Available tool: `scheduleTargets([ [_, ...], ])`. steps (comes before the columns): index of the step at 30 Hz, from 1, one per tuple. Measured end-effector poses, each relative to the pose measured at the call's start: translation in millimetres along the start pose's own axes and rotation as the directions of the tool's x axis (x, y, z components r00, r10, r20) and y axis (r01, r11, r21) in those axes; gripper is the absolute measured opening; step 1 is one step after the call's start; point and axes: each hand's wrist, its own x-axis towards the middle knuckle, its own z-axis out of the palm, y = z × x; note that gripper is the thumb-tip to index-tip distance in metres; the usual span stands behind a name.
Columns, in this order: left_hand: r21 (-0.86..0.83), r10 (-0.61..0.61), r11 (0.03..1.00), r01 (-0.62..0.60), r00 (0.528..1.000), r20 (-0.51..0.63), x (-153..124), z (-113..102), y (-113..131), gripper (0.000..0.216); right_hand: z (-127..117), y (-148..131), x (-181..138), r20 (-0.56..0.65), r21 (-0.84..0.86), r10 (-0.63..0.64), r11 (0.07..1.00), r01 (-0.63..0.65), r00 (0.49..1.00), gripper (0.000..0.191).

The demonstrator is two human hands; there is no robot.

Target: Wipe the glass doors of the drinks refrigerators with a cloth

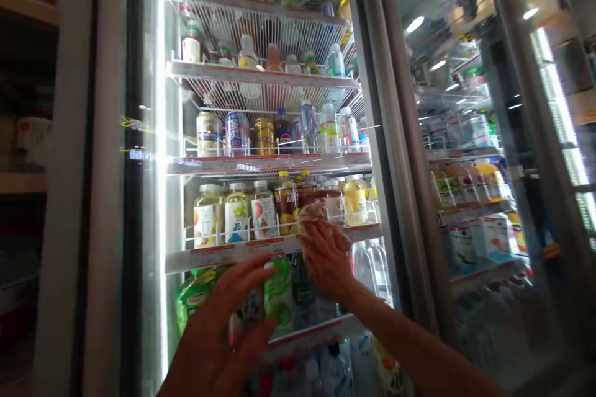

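My right hand [326,257] grips a crumpled light-brown cloth [311,212] and presses it against the glass door [372,136] of a lit drinks fridge, level with the juice-bottle shelf [233,252]. My left hand [218,335] is lower and closer to me, in front of the green bottles [279,291]. Its fingers and thumb curl round a small dark object [251,309] that is too blurred to name.
The fridge shelves hold rows of cans [237,133] and bottles behind the glass. A metal door frame [400,136] separates this door from a second fridge door [470,198] on the right. Dim store shelving [23,180] stands at the far left.
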Motion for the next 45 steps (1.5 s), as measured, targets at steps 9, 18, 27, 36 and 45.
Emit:
scheduleTargets([
  [9, 0.293, 0.102, 0.953, -0.082, 0.993, -0.053, -19.1, 59.4, -30.3, 0.064, -5.5, 0.1, -15.8, -0.086, -0.009, 0.119, 0.993, -0.120, 0.989, 0.055],
  [18, 0.266, 0.071, 0.963, -0.049, 0.995, -0.072, -19.9, 59.3, -26.3, 0.068, -2.3, -11.1, -24.2, -0.193, 0.010, 0.289, 0.956, -0.292, 0.938, 0.050],
  [27, 0.260, 0.065, 0.965, -0.042, 0.995, -0.082, -19.3, 61.2, -22.7, 0.071, -10.9, 6.4, -39.2, -0.253, -0.021, 0.416, 0.901, -0.434, 0.874, 0.049],
  [36, 0.278, 0.065, 0.960, -0.032, 0.992, -0.110, -17.1, 65.0, -19.6, 0.066, -13.4, 11.7, -45.8, -0.231, -0.003, 0.441, 0.891, -0.454, 0.867, 0.047],
  [45, 0.267, 0.046, 0.964, -0.018, 0.994, -0.102, -17.5, 66.6, -17.8, 0.063, -15.0, 1.9, -60.4, -0.068, 0.021, 0.244, 0.970, -0.243, 0.967, 0.045],
])
